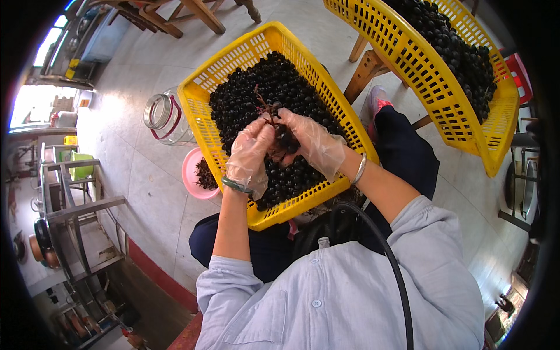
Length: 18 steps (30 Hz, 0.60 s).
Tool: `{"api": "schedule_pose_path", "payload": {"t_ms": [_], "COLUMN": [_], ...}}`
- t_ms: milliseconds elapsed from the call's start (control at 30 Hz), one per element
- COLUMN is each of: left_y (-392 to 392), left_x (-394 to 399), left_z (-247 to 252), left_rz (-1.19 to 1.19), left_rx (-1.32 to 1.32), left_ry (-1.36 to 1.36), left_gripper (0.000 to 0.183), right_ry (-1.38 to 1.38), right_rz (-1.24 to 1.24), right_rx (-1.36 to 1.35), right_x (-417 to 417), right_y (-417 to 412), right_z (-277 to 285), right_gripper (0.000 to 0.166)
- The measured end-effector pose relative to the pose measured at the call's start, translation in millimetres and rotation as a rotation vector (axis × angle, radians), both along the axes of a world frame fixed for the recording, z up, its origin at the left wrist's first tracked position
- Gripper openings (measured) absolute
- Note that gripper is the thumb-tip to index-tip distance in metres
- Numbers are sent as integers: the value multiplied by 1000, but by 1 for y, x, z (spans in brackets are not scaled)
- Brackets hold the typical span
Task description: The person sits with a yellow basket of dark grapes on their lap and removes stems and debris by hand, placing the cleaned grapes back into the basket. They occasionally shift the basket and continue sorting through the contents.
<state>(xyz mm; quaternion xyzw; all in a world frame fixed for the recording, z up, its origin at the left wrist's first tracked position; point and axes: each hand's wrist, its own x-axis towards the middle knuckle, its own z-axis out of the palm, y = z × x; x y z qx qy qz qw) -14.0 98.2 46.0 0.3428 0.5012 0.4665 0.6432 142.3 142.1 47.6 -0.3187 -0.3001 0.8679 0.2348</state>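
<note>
Both of my hands wear clear plastic gloves over a yellow plastic crate [199, 127] of loose dark grapes [245, 92]. A small grape bunch [286, 142] sits between them, a few grapes on its stem. My left hand [250, 151] pinches the bunch near its stem, thumb and fingers together. From the other side my right hand [313, 140] grips the same bunch, its fingers partly hidden behind the fruit. Above the fingertips a bare reddish grape stem [260, 99] sticks out.
Left of the crate stand a pink basin [189, 175] with stripped grape stems [205, 175] and a clear glass jar [168, 116]. At upper right, a second yellow crate [407, 57] of grapes rests on a wooden stool [367, 72]. A metal rack [85, 210] stands far left.
</note>
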Motion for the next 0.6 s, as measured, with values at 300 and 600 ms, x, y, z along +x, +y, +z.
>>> {"api": "schedule_pose_path", "payload": {"t_ms": [300, 600], "left_y": [-1, -3], "left_x": [1, 3], "left_z": [-2, -9], "left_rz": [339, 328], "left_rx": [-2, 38], "left_ry": [-174, -148], "left_gripper": [10, 11], "right_ry": [-11, -108], "right_rz": [-34, -82], "right_rx": [49, 330], "right_x": [1, -7], "right_y": [3, 4], "right_z": [-4, -5], "right_gripper": [66, 47]}}
